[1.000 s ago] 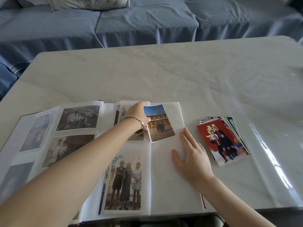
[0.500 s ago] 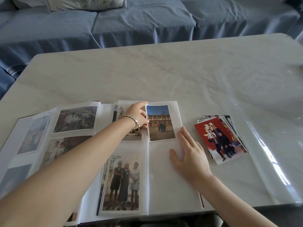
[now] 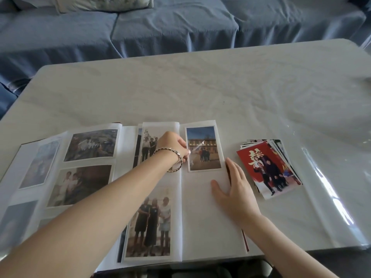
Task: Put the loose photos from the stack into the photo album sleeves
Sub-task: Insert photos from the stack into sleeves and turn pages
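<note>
**Thin glossy prints + clingy sleeves = go by the edges**

The left grip (image 3: 176, 146) has its fingertips pinched together at the left edge of the building photo (image 3: 203, 149). That's a glossy portrait print of a yellow building under blue sky, sitting in the top pocket on the right-hand page of the open white-paged photo album (image 3: 200, 217). There's a glint of clear film right at the pinch, so I can't tell if it's got film, print or both.

The right grip (image 3: 236, 191) is spread flat, palm down, on the blank lower half of that page. It's just beside the loose stack of glossy photos (image 3: 269, 167), red one on top, lying on the pale marble-look desk (image 3: 200, 87).

Handling, my guess: these prints are featherlight, bendy and slick-faced, so they'll crease or smudge easily. I'd take each one by a corner or short edge, and keep the page pinned down so the sleeve mouth stays put.

Counts:
- one album
- one stack, edges fanned but too tight to count
- seven sleeved photos in view including the building one, a few cut off by the frame or the arm
- one blank pocket area on the right page
</note>
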{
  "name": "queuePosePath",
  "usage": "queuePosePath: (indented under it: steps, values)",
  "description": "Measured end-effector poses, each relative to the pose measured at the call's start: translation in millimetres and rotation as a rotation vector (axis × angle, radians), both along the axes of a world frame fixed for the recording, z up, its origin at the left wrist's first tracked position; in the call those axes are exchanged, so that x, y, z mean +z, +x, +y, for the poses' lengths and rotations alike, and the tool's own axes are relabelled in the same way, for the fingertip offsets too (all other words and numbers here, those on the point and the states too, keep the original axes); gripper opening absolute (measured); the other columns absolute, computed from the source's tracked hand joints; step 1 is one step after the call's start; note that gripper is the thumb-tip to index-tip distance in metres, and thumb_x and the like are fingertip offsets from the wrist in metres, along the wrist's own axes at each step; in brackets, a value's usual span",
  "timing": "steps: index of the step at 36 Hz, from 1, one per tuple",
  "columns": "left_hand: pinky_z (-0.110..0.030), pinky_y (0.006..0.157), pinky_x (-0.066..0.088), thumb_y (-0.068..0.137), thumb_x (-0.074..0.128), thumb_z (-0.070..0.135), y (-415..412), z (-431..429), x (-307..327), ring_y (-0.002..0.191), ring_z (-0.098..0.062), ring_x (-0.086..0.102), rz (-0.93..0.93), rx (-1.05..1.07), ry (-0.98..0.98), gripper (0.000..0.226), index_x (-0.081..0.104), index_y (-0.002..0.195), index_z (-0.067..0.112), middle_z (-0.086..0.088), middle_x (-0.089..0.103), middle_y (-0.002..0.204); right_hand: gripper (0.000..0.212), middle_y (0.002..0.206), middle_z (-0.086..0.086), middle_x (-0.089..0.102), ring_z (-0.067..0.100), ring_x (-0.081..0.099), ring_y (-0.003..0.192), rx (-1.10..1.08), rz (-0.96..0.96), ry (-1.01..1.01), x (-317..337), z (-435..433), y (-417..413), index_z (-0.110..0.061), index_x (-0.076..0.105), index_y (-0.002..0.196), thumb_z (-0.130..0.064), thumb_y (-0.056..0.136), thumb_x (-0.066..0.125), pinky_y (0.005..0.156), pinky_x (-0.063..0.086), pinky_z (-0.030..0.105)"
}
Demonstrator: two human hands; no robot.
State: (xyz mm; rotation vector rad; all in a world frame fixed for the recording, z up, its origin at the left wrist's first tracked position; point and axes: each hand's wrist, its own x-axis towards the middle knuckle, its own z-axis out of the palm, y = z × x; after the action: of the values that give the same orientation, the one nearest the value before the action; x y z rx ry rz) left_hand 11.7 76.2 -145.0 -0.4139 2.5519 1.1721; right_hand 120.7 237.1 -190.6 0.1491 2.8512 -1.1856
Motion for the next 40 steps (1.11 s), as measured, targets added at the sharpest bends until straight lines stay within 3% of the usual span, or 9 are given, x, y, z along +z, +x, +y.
queuePosePath:
  steps: [3,9,16,24,27,30,32,35,40]
  values:
    - [-0.024,0.057,0.057,0.077,0.073,0.001,2.7,-2.6,0.4,0.039,-0.007,0.059,-0.007,0.01,0.049,0.016,0.063,0.068,0.01,0.0,0.062,0.06,0.067,0.147,-0.009,0.031,0.013,0.037,0.129,0.01,-0.015,0.005,-0.6,4.1,3.7,-0.019,0.03,0.144,-0.039,0.087,0.058,0.102,0.03,0.022]
    - [-0.027,0.06,0.056,0.076,0.07,-0.009,8.4,-2.7,1.7,0.038,-0.007,0.057,-0.037,0.073,0.226,0.015,0.065,0.07,0.003,-0.005,0.061,0.063,0.065,0.147,-0.011,0.031,0.012,0.035,0.13,0.035,-0.017,0.035,0.0,9.5,7.5,-0.016,0.036,0.142,-0.044,0.087,0.056,0.106,0.032,0.027]
    - [-0.025,0.05,0.056,0.077,0.067,-0.012,10.6,0.9,4.3,0.056,-0.018,0.06,-0.047,0.088,0.285,0.019,0.062,0.067,0.003,-0.008,0.061,0.068,0.064,0.146,-0.011,0.033,0.011,0.036,0.13,0.02,0.011,0.007,-0.3,8.0,8.8,-0.017,0.036,0.142,-0.041,0.087,0.058,0.105,0.029,0.023]
    - [-0.011,0.049,0.049,0.086,0.063,0.004,15.2,0.2,-1.2,0.036,0.003,0.054,0.158,-0.168,-0.057,0.011,0.068,0.076,0.002,-0.005,0.066,0.064,0.066,0.147,-0.013,0.03,0.01,0.035,0.13,0.029,0.006,0.019,0.8,9.2,9.5,-0.018,0.034,0.143,-0.044,0.087,0.056,0.103,0.028,0.021]
    - [-0.022,0.074,0.053,0.092,0.051,0.004,27.5,0.1,-6.4,0.067,-0.011,0.066,0.301,-0.206,-0.18,0.02,0.069,0.095,-0.004,-0.014,0.068,0.09,0.067,0.148,-0.012,0.028,0.012,0.036,0.13,0.09,-0.036,0.076,7.1,11.6,6.4,-0.017,0.032,0.144,-0.046,0.089,0.053,0.104,0.03,0.024]
    - [-0.021,0.092,0.042,0.092,0.05,0.003,44.8,1.7,-11.2,0.1,-0.024,0.058,0.404,-0.244,-0.244,0.035,0.053,0.127,0.001,-0.014,0.051,0.122,0.052,0.14,-0.006,0.043,0.011,0.044,0.124,0.139,-0.017,0.108,17.7,19.6,2.9,-0.013,0.046,0.136,-0.034,0.09,0.058,0.097,0.032,0.017]
    - [-0.015,0.102,0.028,0.091,0.054,0.009,57.8,2.3,-14.9,0.118,-0.022,0.047,0.43,-0.326,-0.271,0.05,0.039,0.139,0.006,-0.012,0.039,0.135,0.035,0.13,0.002,0.055,0.018,0.053,0.117,0.128,0.089,0.139,26.3,27.8,2.3,-0.007,0.061,0.122,-0.016,0.088,0.062,0.092,0.036,0.02]
    - [-0.019,0.109,0.0,0.096,0.047,0.024,73.2,-2.8,-22.0,0.141,-0.021,0.011,0.436,-0.498,-0.398,0.063,0.014,0.149,0.014,-0.01,0.012,0.151,0.031,0.121,0.012,0.062,0.03,0.059,0.11,0.04,0.248,0.247,34.6,42.3,1.7,0.0,0.067,0.11,0.0,0.079,0.069,0.091,0.04,0.032]
    - [-0.026,0.108,-0.013,0.099,0.031,0.04,85.0,-17.1,-30.9,0.143,-0.016,-0.012,0.284,-0.597,-0.513,0.061,0.001,0.15,0.024,0.001,-0.013,0.156,0.059,0.152,0.006,0.027,0.023,0.022,0.141,-0.023,-0.056,0.387,35.9,68.5,-4.3,-0.013,0.04,0.141,-0.036,0.089,0.058,0.112,0.022,0.038]
